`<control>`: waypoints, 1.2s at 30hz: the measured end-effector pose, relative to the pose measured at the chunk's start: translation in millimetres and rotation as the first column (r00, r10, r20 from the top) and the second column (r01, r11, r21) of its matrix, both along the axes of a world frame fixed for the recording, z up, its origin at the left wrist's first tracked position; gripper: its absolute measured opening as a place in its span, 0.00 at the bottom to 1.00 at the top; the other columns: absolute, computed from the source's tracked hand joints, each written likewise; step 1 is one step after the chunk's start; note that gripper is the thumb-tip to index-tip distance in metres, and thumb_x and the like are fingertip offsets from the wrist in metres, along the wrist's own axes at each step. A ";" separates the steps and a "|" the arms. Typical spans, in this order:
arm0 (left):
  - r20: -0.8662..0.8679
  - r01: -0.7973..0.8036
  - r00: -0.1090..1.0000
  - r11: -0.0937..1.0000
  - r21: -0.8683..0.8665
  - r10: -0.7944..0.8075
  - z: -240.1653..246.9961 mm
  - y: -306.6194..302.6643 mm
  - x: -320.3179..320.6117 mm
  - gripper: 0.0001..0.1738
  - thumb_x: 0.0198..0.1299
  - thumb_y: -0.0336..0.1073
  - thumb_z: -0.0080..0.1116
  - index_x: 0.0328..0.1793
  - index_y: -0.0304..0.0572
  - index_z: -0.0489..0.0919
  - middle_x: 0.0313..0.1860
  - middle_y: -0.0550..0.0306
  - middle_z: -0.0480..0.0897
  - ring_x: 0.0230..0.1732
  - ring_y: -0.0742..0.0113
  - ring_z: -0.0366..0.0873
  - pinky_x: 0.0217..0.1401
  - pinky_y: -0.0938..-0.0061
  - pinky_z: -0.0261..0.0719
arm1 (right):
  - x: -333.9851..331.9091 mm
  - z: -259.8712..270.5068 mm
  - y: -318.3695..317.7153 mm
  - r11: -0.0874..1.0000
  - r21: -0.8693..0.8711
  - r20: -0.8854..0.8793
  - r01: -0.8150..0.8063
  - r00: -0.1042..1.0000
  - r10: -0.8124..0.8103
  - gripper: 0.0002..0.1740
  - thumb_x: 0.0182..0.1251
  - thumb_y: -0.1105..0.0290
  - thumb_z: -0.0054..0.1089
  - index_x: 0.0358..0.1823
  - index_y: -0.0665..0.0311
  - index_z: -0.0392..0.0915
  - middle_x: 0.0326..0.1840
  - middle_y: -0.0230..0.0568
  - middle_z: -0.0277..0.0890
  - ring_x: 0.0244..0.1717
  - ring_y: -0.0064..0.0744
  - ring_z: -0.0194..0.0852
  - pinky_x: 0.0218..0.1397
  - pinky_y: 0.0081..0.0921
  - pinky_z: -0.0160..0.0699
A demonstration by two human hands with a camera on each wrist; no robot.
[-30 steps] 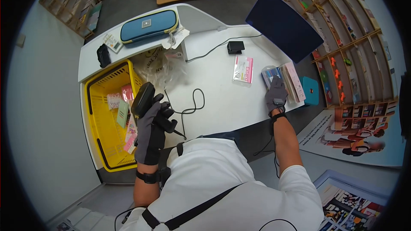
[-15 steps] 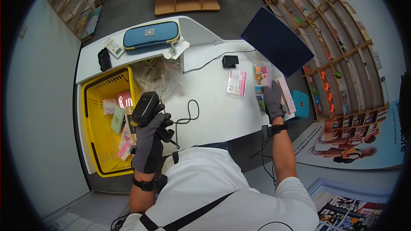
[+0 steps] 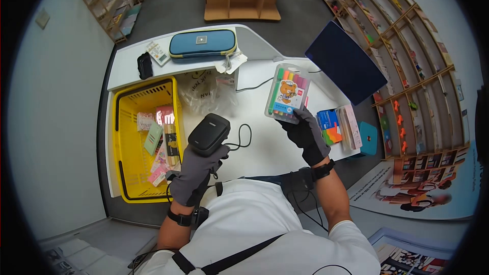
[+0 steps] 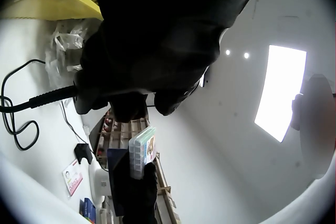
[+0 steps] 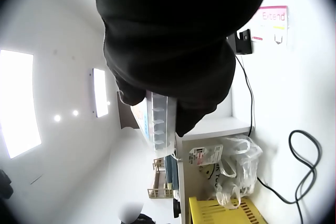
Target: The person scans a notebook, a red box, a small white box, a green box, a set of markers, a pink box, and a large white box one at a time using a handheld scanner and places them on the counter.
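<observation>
My gloved left hand (image 3: pixel 196 173) grips a black corded handheld scanner (image 3: pixel 209 135), raised beside the yellow basket (image 3: pixel 118 137). Its cable (image 4: pixel 52 97) runs out below the fingers in the left wrist view. My gloved right hand (image 3: pixel 308 135) pinches a clear plastic case of coloured markers (image 3: pixel 286 94) by its lower end, the bear label facing up. The right wrist view shows the case edge-on (image 5: pixel 161 121) between thumb and fingers. Right of that hand lie a blue pack with coloured stripes (image 3: pixel 329 125) and a pink-and-white box (image 3: pixel 350 127).
The basket holds several small packets (image 3: pixel 153 137). Plastic bags (image 3: pixel 206 94) lie behind the scanner. A blue pencil case (image 3: pixel 202 44) sits on the raised ledge. A dark monitor (image 3: pixel 346 63) stands at the back right, with a teal box (image 3: pixel 368 138) at the table's right edge.
My right hand has lifted the marker case off the pile at the right and brought it leftward, upright before me. My left hand has shifted slightly right with the scanner.
</observation>
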State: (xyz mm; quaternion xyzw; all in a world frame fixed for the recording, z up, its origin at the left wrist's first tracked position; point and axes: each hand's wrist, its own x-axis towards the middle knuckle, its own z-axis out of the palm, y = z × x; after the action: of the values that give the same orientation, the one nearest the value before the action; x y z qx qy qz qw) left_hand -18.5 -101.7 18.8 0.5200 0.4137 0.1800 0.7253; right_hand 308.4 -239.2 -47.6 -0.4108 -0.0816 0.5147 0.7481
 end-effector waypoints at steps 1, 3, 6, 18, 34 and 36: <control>-0.004 0.018 1.000 1.000 0.013 -0.018 -0.3 -0.1 -0.5 0.20 0.65 0.32 0.77 0.62 0.37 0.87 0.42 0.58 0.91 0.38 0.74 0.88 0.35 0.78 0.81 | -2.1 -1.4 2.8 1.000 -0.006 -0.039 -0.010 0.999 0.010 0.30 0.80 0.68 0.59 0.80 0.62 0.67 0.73 0.48 0.78 0.72 0.44 0.81 0.78 0.44 0.81; -0.013 0.057 0.998 0.998 0.039 -0.057 -0.7 -0.6 -0.4 0.20 0.64 0.31 0.78 0.61 0.37 0.87 0.40 0.58 0.91 0.37 0.75 0.87 0.35 0.79 0.80 | -7.1 -0.1 8.0 0.999 -0.018 -0.116 -0.029 0.993 0.027 0.33 0.79 0.69 0.59 0.84 0.60 0.65 0.77 0.48 0.75 0.76 0.46 0.78 0.81 0.50 0.76; -0.052 0.111 0.993 0.988 0.111 -0.106 -2.1 -2.6 0.2 0.19 0.64 0.32 0.78 0.59 0.37 0.87 0.39 0.58 0.91 0.36 0.76 0.87 0.35 0.79 0.81 | -20.6 6.6 15.4 1.000 -0.004 -0.131 -0.022 0.991 0.021 0.30 0.82 0.65 0.58 0.81 0.60 0.67 0.75 0.49 0.76 0.75 0.44 0.79 0.81 0.47 0.78; -0.113 0.236 0.969 0.954 0.185 -0.218 15.2 -8.9 6.6 0.15 0.63 0.39 0.78 0.48 0.39 0.87 0.32 0.63 0.88 0.32 0.78 0.81 0.37 0.76 0.81 | -35.5 -1.6 33.2 0.998 0.065 -0.064 0.016 0.998 -0.012 0.31 0.86 0.58 0.57 0.83 0.59 0.62 0.78 0.48 0.73 0.78 0.45 0.75 0.87 0.50 0.70; 0.075 0.155 0.984 0.985 0.072 -0.160 12.6 -11.1 5.8 0.16 0.64 0.35 0.78 0.54 0.37 0.88 0.39 0.62 0.89 0.36 0.77 0.84 0.39 0.75 0.83 | -45.8 -7.4 34.2 0.998 0.064 -0.177 0.029 0.984 -0.017 0.33 0.87 0.52 0.58 0.83 0.61 0.64 0.72 0.45 0.78 0.71 0.44 0.79 0.80 0.47 0.74; 0.100 0.137 0.985 0.991 0.016 -0.137 14.7 -8.9 4.7 0.16 0.65 0.35 0.77 0.55 0.37 0.88 0.40 0.62 0.90 0.37 0.77 0.84 0.39 0.76 0.83 | -44.5 -6.4 34.1 0.998 0.057 -0.195 0.024 0.981 -0.013 0.33 0.87 0.53 0.59 0.82 0.61 0.65 0.68 0.44 0.81 0.66 0.43 0.83 0.76 0.45 0.78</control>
State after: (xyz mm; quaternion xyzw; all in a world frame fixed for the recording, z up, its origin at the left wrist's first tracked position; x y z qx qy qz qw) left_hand -13.8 -110.5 33.5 0.5405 0.3389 0.1576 0.7537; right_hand 264.0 -205.1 -54.0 -0.3370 -0.0197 0.5427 0.7691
